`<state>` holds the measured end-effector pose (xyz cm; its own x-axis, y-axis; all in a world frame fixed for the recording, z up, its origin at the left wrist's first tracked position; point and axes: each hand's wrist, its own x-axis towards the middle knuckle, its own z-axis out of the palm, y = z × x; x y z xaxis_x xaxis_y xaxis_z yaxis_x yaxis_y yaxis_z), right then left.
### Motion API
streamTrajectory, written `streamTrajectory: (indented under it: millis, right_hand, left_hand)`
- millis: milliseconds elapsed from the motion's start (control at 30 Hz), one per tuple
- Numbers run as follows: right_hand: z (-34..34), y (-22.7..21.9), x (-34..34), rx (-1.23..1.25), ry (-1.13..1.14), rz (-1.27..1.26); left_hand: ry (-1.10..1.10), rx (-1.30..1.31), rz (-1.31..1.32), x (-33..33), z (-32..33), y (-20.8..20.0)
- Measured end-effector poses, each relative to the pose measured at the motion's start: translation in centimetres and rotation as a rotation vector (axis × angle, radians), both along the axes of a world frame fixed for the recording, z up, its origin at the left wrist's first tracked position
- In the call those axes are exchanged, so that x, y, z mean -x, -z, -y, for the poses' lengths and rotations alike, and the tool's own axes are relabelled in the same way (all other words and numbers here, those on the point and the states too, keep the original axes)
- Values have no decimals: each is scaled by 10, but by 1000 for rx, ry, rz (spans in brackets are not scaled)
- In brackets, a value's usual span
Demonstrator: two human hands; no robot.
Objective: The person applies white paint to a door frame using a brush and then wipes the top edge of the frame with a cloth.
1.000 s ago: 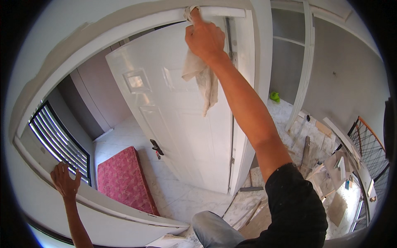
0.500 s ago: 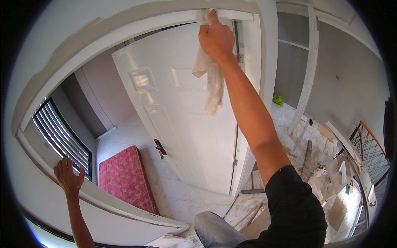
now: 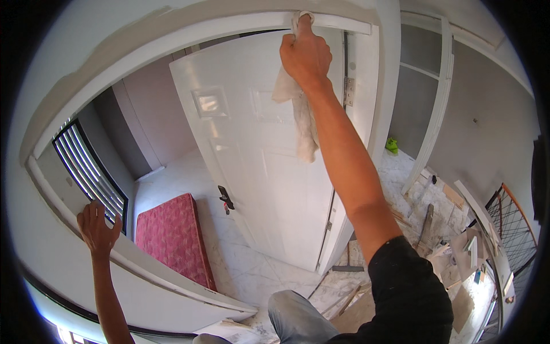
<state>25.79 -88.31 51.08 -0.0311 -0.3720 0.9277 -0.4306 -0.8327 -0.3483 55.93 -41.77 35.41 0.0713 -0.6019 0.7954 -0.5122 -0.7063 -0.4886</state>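
High up, my right hand (image 3: 306,57) is closed on a whitish cloth (image 3: 306,129). It presses a bunched part of the cloth against the top bar of a white door frame (image 3: 229,24), and the rest dangles below the wrist. My left hand (image 3: 98,226) rests on the left side of the frame, fingers stretched and thumb apart, holding nothing. Between my arms a white panelled door (image 3: 275,155) stands ajar, with a dark handle (image 3: 226,198) and keys hanging at its lock. A metal hinge (image 3: 349,92) shows beside my right forearm.
Beyond the doorway a pink mattress (image 3: 175,241) lies on the marble-patterned floor near a barred window (image 3: 90,166). At lower right, wood scraps (image 3: 427,223) and boards litter the floor beside a railing (image 3: 510,229). A bright green item (image 3: 392,145) sits by another doorway.
The view has shifted a little, uncovering more of the hinge. My right hand and the cloth have slid slightly left along the top bar. My left hand stays on the frame.
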Motion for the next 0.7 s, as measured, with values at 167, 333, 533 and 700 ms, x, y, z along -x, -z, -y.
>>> streamTrajectory:
  millis: [167, 333, 533, 700]
  right_hand:
    - [-54, 2, -41, 41, -68, -5]
    - [-92, 2, -55, 74, -171, -95]
    - [-61, -3, -33, 60, -71, -35]
    - [-106, 4, -73, 140, -58, -19]
  left_hand:
    - [8, 5, -45, 2, 1, 0]
    - [17, 3, -21, -1, -2, 0]
    - [82, 13, 27, -5, -3, 1]
    - [67, 11, 9, -2, 2, 2]
